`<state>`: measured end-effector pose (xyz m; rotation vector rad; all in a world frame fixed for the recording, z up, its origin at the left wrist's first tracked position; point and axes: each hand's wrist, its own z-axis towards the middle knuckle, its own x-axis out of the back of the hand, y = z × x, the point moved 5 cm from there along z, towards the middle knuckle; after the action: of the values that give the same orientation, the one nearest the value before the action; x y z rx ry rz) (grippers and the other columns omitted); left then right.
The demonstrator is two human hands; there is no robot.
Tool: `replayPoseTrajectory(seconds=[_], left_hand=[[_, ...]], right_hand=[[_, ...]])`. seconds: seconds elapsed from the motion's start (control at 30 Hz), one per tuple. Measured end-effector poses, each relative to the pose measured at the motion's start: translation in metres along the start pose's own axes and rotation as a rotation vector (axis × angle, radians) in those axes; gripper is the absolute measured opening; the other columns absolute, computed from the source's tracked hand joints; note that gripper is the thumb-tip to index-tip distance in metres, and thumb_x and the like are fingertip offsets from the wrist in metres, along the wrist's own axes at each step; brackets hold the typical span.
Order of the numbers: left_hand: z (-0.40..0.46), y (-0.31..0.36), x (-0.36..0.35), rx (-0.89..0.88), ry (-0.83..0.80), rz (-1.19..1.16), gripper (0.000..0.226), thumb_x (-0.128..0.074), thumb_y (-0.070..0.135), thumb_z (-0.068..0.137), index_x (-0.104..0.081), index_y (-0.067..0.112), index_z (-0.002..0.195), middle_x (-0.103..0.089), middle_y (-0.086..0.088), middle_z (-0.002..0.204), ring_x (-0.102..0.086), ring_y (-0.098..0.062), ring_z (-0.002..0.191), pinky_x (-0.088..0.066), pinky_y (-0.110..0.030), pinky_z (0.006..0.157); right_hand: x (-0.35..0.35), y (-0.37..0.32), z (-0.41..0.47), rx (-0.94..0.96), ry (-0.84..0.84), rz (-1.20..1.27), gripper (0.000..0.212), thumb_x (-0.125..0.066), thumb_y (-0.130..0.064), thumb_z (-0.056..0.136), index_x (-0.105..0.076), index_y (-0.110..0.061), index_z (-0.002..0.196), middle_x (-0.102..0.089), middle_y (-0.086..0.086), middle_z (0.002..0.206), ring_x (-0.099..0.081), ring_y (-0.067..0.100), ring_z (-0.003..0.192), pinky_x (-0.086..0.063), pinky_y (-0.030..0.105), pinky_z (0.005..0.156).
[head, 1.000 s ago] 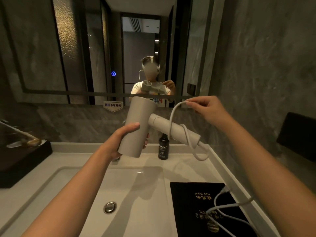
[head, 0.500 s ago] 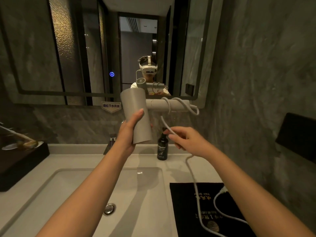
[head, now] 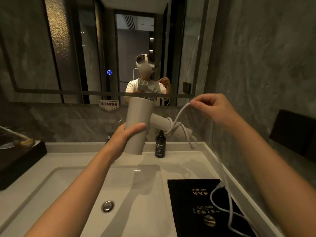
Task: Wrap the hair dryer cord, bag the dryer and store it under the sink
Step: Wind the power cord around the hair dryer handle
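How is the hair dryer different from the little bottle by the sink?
The pale grey plastic hair dryer is light; the small dark hand-wash bottle is nearly black. The dryer is held up in the left hand, while the bottle stands on the white counter. The dryer looks bigger and has a white cord wound round its handle; the bottle has none.

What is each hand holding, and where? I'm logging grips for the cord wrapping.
Left hand grips the hair dryer by its barrel; right hand pinches the cord above the handle.

The sink (head: 71,189) lies in the worktop (head: 188,161); the bag (head: 193,209) lies right of the sink, the bottle (head: 160,146) behind it, the tray (head: 18,161) left.
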<state>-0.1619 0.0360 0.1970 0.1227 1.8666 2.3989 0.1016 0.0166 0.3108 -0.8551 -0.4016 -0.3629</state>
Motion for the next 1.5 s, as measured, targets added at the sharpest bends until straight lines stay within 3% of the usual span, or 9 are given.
replayPoseTrajectory(seconds=[0.23,0.43,0.5,0.57,0.77,0.97,1.13,1.27,1.5], left_hand=[[-0.011,0.007,-0.012,0.097,-0.224,-0.131,0.098,-0.084,0.054,0.046,-0.051,0.006,0.125,-0.067,-0.014,0.096,-0.067,-0.023,0.077,-0.056,-0.038,0.07],[-0.014,0.02,-0.03,0.058,-0.307,-0.415,0.093,-0.088,0.049,0.043,-0.054,0.007,0.119,-0.068,-0.012,0.088,-0.065,-0.022,0.071,-0.057,-0.034,0.064],[-0.015,0.026,-0.033,0.033,-0.262,-0.497,0.089,-0.089,0.047,0.041,-0.057,0.008,0.115,-0.069,-0.011,0.086,-0.067,-0.021,0.07,-0.058,-0.033,0.063],[-0.014,0.031,-0.034,0.006,-0.21,-0.575,0.082,-0.089,0.044,0.043,-0.06,0.01,0.111,-0.07,-0.01,0.085,-0.067,-0.02,0.07,-0.059,-0.032,0.064],[-0.002,0.029,-0.021,-0.031,0.111,-0.595,0.047,-0.068,0.039,0.073,-0.057,0.015,0.111,-0.066,-0.008,0.088,-0.066,-0.018,0.071,-0.056,-0.035,0.07],[0.005,0.023,-0.007,-0.086,0.393,-0.268,0.062,-0.075,0.042,0.074,-0.05,0.016,0.125,-0.064,-0.013,0.113,-0.066,-0.026,0.097,-0.055,-0.038,0.073],[0.01,0.023,-0.001,-0.143,0.476,-0.083,0.059,-0.077,0.032,0.075,-0.049,0.012,0.123,-0.06,-0.011,0.112,-0.062,-0.017,0.092,-0.051,-0.025,0.071],[0.01,0.015,-0.001,-0.073,0.383,0.064,0.06,-0.076,0.035,0.076,-0.047,0.014,0.125,-0.059,-0.008,0.11,-0.061,-0.016,0.092,-0.05,-0.025,0.069],[-0.006,0.012,-0.019,-0.005,-0.106,0.262,0.069,-0.073,0.056,0.057,-0.051,0.028,0.116,-0.061,-0.008,0.111,-0.066,-0.024,0.094,-0.056,-0.035,0.075]], right_hand=[[-0.02,-0.004,0.01,-0.025,0.014,0.079,0.011,-0.064,-0.025,0.086,-0.073,-0.021,0.09,-0.066,-0.007,0.068,-0.055,-0.003,0.054,-0.042,0.008,0.05],[-0.056,0.008,-0.008,-0.126,-0.179,0.479,0.011,-0.076,-0.029,0.07,-0.075,-0.023,0.079,-0.069,0.001,0.075,-0.066,0.008,0.06,-0.053,0.017,0.05],[-0.068,0.022,-0.013,-0.215,-0.134,0.663,0.017,-0.083,-0.025,0.063,-0.072,-0.02,0.075,-0.068,-0.002,0.06,-0.064,0.006,0.05,-0.049,0.015,0.044],[-0.071,0.028,-0.019,-0.305,-0.056,0.416,0.003,-0.066,-0.021,0.085,-0.065,-0.019,0.087,-0.06,-0.003,0.056,-0.054,0.005,0.046,-0.042,0.016,0.043],[-0.075,0.021,-0.029,-0.249,-0.274,0.169,0.036,-0.056,-0.021,0.093,-0.052,-0.029,0.128,-0.053,0.0,0.062,-0.045,0.001,0.043,-0.036,0.017,0.042],[-0.068,0.016,-0.035,-0.255,-0.427,-0.073,0.014,-0.058,-0.027,0.092,-0.065,-0.024,0.104,-0.058,-0.001,0.06,-0.046,0.005,0.042,-0.037,0.021,0.042],[-0.041,-0.007,-0.03,-0.072,-0.347,-0.135,0.013,-0.061,-0.033,0.088,-0.07,-0.026,0.094,-0.063,-0.004,0.069,-0.055,0.001,0.057,-0.045,0.017,0.056],[-0.024,-0.028,-0.018,0.071,-0.233,-0.142,0.012,-0.058,-0.031,0.09,-0.069,-0.032,0.092,-0.063,-0.009,0.069,-0.055,0.0,0.06,-0.043,0.01,0.055],[-0.016,-0.031,0.012,0.111,-0.121,-0.134,0.013,-0.058,-0.025,0.09,-0.069,-0.031,0.095,-0.068,-0.015,0.084,-0.062,-0.002,0.082,-0.049,0.014,0.071]])
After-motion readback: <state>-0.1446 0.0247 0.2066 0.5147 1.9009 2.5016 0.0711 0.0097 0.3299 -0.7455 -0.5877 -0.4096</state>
